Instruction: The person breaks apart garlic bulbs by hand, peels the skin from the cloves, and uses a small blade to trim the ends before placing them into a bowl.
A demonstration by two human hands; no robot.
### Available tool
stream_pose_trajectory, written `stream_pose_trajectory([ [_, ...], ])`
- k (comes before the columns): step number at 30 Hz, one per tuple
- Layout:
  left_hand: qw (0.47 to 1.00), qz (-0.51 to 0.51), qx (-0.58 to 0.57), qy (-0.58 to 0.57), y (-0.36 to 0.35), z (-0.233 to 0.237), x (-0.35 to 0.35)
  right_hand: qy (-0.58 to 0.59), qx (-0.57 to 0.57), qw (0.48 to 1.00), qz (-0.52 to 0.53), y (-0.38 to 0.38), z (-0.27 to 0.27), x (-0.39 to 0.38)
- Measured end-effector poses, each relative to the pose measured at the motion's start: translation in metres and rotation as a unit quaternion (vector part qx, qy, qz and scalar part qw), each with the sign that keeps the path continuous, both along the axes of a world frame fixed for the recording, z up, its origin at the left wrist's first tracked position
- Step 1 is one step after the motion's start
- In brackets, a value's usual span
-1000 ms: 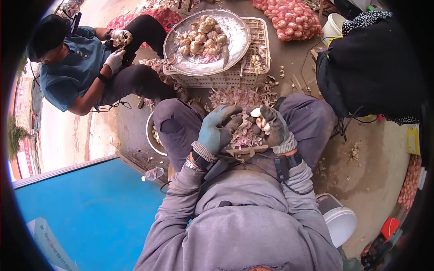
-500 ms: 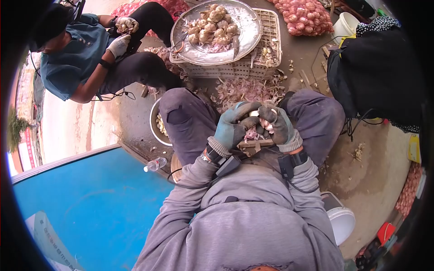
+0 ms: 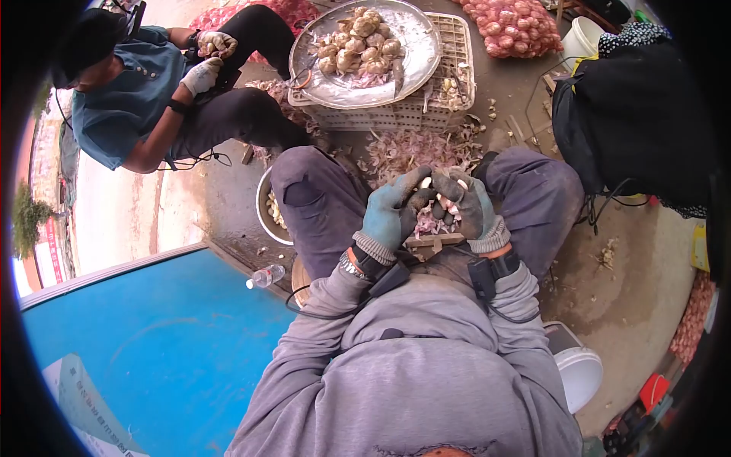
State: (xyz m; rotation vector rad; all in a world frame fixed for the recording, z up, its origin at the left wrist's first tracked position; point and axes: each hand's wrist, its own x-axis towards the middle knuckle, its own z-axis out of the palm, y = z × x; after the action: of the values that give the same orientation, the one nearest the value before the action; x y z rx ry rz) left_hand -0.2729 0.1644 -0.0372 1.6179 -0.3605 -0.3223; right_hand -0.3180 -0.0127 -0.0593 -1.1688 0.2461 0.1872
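Both my hands wear grey-blue work gloves and meet above my lap. My left hand [image 3: 391, 210] pinches a pale peeled garlic clove [image 3: 425, 183] between thumb and forefinger. Curled around a partly broken garlic bulb [image 3: 452, 208] with pinkish skin is my right hand [image 3: 476, 209]; its fingertips come close to the clove, and contact there cannot be made out. Below the hands, loose pink-white garlic skins [image 3: 430, 224] lie by a small wooden board [image 3: 434, 240]. Beyond my knees, a round metal tray [image 3: 415, 61] carries a heap of whole garlic bulbs [image 3: 358, 47].
The tray rests on a plastic crate [image 3: 457, 53], with garlic peelings [image 3: 419, 152] before it. A bowl [image 3: 263, 206] of cloves stands left of my knee, near a bottle [image 3: 265, 276]. At left sits a co-worker [image 3: 126, 99] in gloves. A mesh sack [image 3: 514, 29] of garlic lies behind.
My left fingers have shifted slightly up and away from the right hand, with the white clove now between the fingertips. The view has moved a little.
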Motion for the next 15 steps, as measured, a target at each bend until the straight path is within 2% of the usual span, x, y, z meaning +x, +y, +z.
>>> stream_pose_trajectory([
  [2,0.996,-0.010,0.056,-0.064,0.002,0.000,0.002,0.002,0.017,1.000,-0.011,0.000,-0.003,-0.001],
  [5,0.998,-0.008,0.027,-0.059,0.002,-0.008,0.002,-0.040,0.004,0.999,-0.002,-0.001,0.000,-0.003],
  [6,0.998,-0.009,0.028,-0.060,0.001,-0.007,0.002,-0.029,0.042,0.999,-0.010,-0.001,-0.001,-0.003],
  [8,0.983,0.055,-0.088,0.150,-0.002,-0.002,0.000,-0.017,0.080,0.996,-0.021,-0.003,-0.001,-0.003],
  [10,0.970,0.074,-0.092,0.210,0.001,0.026,0.007,0.022,0.153,0.987,-0.040,-0.008,0.003,0.000],
  [11,0.964,0.077,-0.090,0.239,0.002,0.029,0.013,0.022,0.148,0.988,-0.038,-0.012,-0.008,-0.001],
  [12,0.954,0.072,-0.148,0.251,0.002,0.022,0.017,-0.015,0.135,0.990,-0.050,-0.010,-0.006,0.003],
  [13,0.953,0.076,-0.155,0.250,0.001,0.017,0.017,-0.051,0.122,0.989,-0.060,-0.010,-0.003,0.007],
  [15,0.917,0.038,-0.234,0.321,0.000,0.009,0.019,-0.034,0.103,0.992,-0.069,-0.007,0.007,-0.002],
])
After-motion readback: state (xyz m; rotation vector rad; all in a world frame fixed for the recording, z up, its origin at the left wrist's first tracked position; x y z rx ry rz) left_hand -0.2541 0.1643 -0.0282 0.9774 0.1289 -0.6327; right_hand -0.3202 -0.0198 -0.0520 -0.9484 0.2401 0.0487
